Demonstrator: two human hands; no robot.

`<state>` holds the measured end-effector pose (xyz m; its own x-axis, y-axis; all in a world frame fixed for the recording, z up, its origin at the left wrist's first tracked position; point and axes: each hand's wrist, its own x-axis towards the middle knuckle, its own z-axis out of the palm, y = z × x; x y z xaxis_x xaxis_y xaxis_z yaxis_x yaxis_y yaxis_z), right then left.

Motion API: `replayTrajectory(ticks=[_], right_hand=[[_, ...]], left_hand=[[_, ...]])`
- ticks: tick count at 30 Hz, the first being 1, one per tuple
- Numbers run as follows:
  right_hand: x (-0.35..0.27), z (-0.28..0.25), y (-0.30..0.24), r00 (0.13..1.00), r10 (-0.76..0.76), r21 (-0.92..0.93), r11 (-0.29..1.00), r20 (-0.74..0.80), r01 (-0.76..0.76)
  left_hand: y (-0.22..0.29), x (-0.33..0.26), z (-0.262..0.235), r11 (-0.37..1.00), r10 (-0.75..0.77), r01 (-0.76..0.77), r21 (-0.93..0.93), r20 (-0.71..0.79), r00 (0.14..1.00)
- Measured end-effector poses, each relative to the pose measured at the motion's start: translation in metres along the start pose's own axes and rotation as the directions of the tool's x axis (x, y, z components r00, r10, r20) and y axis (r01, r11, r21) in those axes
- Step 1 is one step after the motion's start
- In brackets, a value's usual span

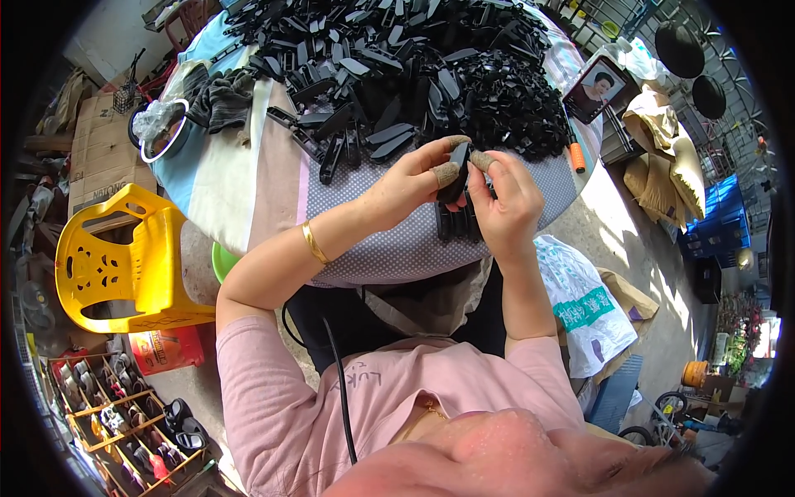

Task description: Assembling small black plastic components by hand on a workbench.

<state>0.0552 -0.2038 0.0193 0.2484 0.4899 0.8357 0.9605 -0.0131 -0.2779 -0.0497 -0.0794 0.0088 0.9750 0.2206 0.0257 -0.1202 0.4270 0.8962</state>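
Over the table's near edge, my left hand (402,189) pinches a slim black plastic piece (455,184) between thumb and forefinger, both in tan finger covers. My right hand (511,203) meets it from the other side, its covered forefinger and bare thumb closed at the piece's edge. Whatever lies between those right fingertips is too small to make out. Below the hands, several black plastic pieces (451,227) lie side by side on the dotted cloth. Beyond them spreads a big heap of long black plastic pieces (364,62), with smaller black parts (513,108) heaped on its right.
On the round table's left lie dark gloves (222,99) and a bowl (166,137) holding clear plastic. An orange-handled tool (576,156) and a propped phone (598,89) are at the right edge. A yellow chair (137,265) stands left; a white sack (584,306) lies right.
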Motion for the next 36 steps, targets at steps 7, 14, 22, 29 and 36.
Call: replayTrajectory(ticks=[7, 14, 22, 29, 36], right_hand=[[-0.001, 0.0, -0.006, 0.987, 0.021, 0.082, 0.996, 0.158, -0.035], [0.004, -0.002, -0.005, 0.976, -0.049, 0.148, 0.989, 0.211, 0.018], [-0.005, -0.032, 0.018, 0.979, 0.202, 0.021, 0.979, 0.03, -0.203], [-0.029, -0.069, 0.085, 0.813, 0.52, -0.225, 0.852, 0.264, -0.473], [-0.036, -0.068, 0.081, 0.78, 0.526, -0.187, 0.85, 0.337, -0.492]], left_hand=[[-0.001, 0.001, -0.007, 1.0, 0.016, -0.016, -0.011, 0.019, 1.0], [-0.002, 0.004, -0.01, 1.0, 0.023, -0.022, 0.007, -0.066, 0.998], [0.002, -0.001, -0.003, 0.835, 0.205, -0.15, 0.529, -0.046, 0.978], [0.021, 0.013, -0.022, 0.474, 0.384, -0.005, 0.88, -0.202, 0.901], [0.009, 0.016, -0.037, -0.025, 0.498, -0.018, 1.0, 0.028, 0.866]])
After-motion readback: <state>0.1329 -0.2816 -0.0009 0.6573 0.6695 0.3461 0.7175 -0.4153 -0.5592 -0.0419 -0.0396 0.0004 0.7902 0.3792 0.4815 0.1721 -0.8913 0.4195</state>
